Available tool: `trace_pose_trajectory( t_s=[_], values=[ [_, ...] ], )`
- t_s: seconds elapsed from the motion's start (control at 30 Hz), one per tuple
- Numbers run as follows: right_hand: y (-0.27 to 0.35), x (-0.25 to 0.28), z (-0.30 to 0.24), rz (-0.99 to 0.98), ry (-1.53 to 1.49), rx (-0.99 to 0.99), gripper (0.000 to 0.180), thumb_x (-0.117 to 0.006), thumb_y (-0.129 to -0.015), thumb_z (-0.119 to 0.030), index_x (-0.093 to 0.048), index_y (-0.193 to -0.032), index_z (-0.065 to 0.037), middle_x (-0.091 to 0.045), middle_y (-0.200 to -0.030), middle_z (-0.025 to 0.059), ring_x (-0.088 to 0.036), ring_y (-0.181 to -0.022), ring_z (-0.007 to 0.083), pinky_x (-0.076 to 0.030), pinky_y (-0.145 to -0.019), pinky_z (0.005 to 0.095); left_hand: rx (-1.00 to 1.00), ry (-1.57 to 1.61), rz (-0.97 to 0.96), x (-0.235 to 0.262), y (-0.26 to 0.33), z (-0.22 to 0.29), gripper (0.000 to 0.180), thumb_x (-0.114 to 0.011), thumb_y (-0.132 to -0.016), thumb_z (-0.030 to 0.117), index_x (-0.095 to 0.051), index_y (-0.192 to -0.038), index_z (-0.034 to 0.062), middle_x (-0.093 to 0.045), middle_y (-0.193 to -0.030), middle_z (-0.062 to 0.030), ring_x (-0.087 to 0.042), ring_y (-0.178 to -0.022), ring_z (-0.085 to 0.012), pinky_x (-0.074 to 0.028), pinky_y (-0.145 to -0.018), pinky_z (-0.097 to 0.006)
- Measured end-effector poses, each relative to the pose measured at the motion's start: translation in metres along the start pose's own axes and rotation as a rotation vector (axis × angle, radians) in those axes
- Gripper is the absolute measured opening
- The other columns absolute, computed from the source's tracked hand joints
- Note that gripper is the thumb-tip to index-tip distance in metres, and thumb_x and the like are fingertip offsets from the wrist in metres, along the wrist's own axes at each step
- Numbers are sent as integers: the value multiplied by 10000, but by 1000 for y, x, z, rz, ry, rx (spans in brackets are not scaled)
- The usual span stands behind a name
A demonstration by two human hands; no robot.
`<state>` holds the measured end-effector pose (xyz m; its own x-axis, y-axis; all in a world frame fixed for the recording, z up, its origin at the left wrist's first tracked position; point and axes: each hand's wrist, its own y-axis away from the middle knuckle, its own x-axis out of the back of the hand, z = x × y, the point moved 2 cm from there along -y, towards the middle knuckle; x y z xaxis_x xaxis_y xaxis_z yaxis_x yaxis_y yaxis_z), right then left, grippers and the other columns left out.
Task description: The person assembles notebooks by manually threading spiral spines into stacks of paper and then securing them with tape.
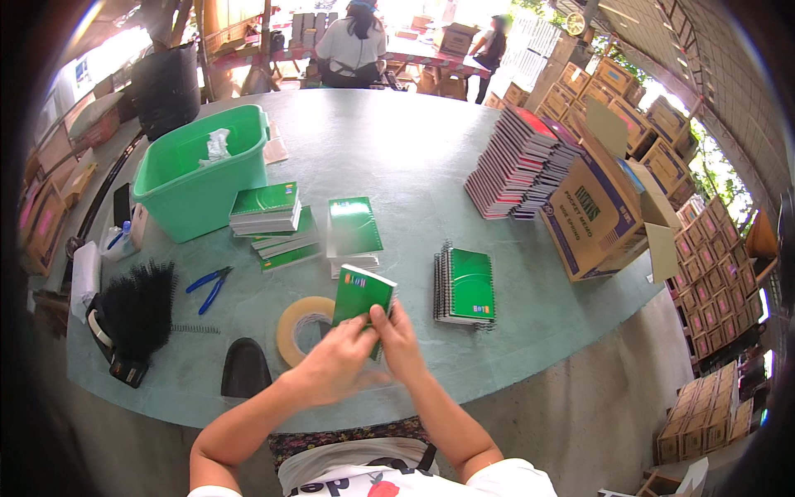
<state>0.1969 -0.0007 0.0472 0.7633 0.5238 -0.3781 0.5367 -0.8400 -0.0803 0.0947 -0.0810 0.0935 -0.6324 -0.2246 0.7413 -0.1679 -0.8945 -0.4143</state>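
Observation:
Near the table's front edge I hold a small green pocket notebook (365, 288), tilted up between both hands. My right hand (401, 341) grips its right edge, thumb on the cover. My left hand (335, 363) is closed at its lower left part, partly smeared by motion; some of its fingers are hidden. Behind the notebook stands a stack of green notebooks (354, 225), with more green stacks (267, 200) to the left. To the right sits a pile of spiral-bound green notebooks (470, 283). A roll of tape (291, 327) lies just left of my hands.
A green plastic tub (203, 186), blue-handled pliers (211, 286), a heap of black spiral coils (141, 306) and a dark rounded object (246, 369) are on the left. At right stand red-covered notebooks (509, 161) and an open carton (592, 215). Two people are in the background.

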Motion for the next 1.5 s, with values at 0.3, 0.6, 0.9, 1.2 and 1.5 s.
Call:
trace_pose_trajectory(
  t_s=[0.3, 0.6, 0.9, 1.2, 1.5],
  values=[
    [-36, 114, -111, 155, 498, 171, 358, -504, -923, -126, -465, -1242, 32, -588, -1137, 119, -560, -1022, 184, -421, -893, 284, 46, -17, 130, 33, 8, -13, 380, -708, -775, 256, -589, -1080, 61, -488, -1202, -202, -471, -1117, -376, -405, -928, -457],
    [-39, 205, -62, 426, 767, 62, 400, -470, -915, -88, -447, -1277, 80, -551, -1242, 179, -534, -1139, 236, -387, -969, 292, 122, 33, 66, 19, 20, -29, 347, -689, -790, 228, -593, -1077, 58, -541, -1139, -176, -513, -1063, -346, -422, -907, -432],
    [-36, 202, -69, 467, 782, 6, 432, -492, -907, -101, -424, -1290, 88, -543, -1249, 197, -533, -1149, 265, -398, -963, 303, 106, 61, 14, 12, 27, -36, 300, -696, -775, 178, -618, -1024, 30, -602, -1022, -156, -562, -984, -325, -453, -853, -402],
    [-61, 83, -86, 257, 1771, 632, 395, -527, -844, -54, -532, -1239, -44, -470, -1332, 161, -377, -1296, 305, -298, -1069, 416, 88, 40, 8, 5, 37, -42, 274, -683, -781, 194, -616, -1005, 52, -604, -989, -121, -567, -948, -301, -444, -832, -400],
    [-136, 28, -16, -457, 1733, 462, 515, -691, -745, -140, -527, -1233, -108, -514, -1307, 69, -419, -1263, 272, -337, -1034, 422, 161, 74, -51, 18, 57, -46, 245, -673, -788, 185, -612, -987, 56, -616, -952, -112, -567, -922, -304, -446, -816, -404]
  ],
)
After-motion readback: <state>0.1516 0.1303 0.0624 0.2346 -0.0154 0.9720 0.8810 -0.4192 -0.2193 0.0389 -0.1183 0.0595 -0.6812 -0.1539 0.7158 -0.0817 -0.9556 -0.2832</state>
